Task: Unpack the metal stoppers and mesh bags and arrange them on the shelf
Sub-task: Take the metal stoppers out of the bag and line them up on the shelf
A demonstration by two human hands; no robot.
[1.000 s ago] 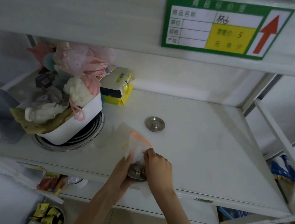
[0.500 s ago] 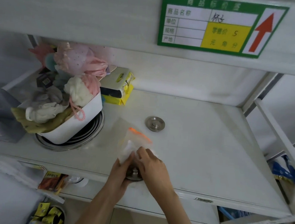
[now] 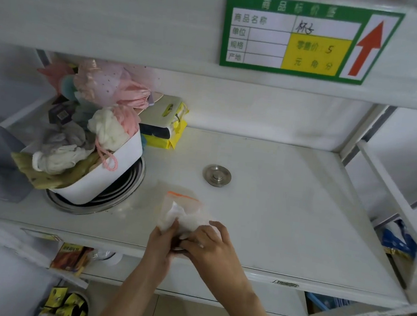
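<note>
At the shelf's (image 3: 298,216) front edge I had both hands together on the bag (image 3: 182,213), left hand (image 3: 161,242) pinching its lower left, right hand (image 3: 209,246) covering the stopper, mouth pointing back toward the loose stopper (image 3: 216,175).

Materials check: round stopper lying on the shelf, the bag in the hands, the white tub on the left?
Stopper: looks like brushed steel, grey with a dull sheen. Bag: thin clear plastic film, see-through and crinkled, orange strip along its top. Tub: probably smooth white plastic; coated metal can't be ruled out.
</note>
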